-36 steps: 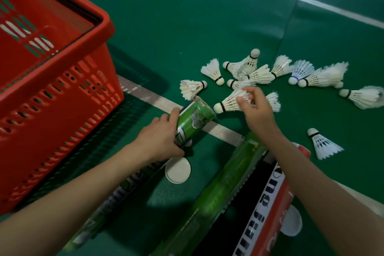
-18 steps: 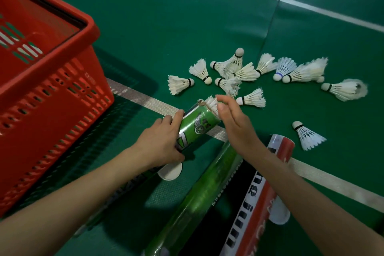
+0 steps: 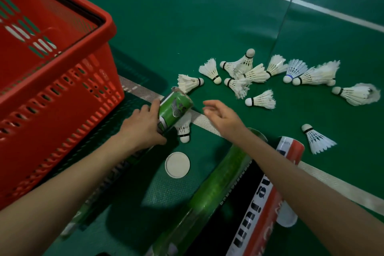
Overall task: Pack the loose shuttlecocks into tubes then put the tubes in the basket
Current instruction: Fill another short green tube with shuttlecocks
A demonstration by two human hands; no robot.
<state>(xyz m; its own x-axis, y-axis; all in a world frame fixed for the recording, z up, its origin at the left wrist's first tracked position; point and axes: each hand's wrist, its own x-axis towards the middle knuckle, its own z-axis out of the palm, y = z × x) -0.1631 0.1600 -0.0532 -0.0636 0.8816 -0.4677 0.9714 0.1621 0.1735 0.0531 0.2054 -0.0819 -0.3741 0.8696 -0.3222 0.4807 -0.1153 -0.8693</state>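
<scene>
two hands meet near the middle of the head view. the left hand (image 3: 143,129) grips a green tube (image 3: 175,108) near its open end, fingers wrapped round it. the tube's long axis runs from seven o'clock up to one o'clock, mouth at the one o'clock end. the right hand (image 3: 222,116) is released, fingers loosely spread and holding nothing, just beside the mouth on its four o'clock side.

loose shuttlecocks (image 3: 255,74) lie scattered on the green floor (image 3: 187,16), from twelve to three o'clock of the right hand. the nearest shuttlecock (image 3: 260,101) sits at its two o'clock, on its side, cork toward nine, feathers toward three. the right hand is much the nearer, so the next reach probably goes there. a stray shuttlecock (image 3: 184,129) lies against the tube at the left hand's three o'clock, cork toward six, feathers partly hidden by the tube.

the red basket (image 3: 62,93) stands at nine o'clock of the left hand, cut off by the frame, with no tube in the part showing. a second green tube (image 3: 214,189) and a red-and-black tube (image 3: 270,203) lie under the right forearm, cut off below, with a white cap (image 3: 177,164) beside them.

the held tube's inside is not visible, its mouth is blurred, and its lower end is hidden beneath the left forearm.
</scene>
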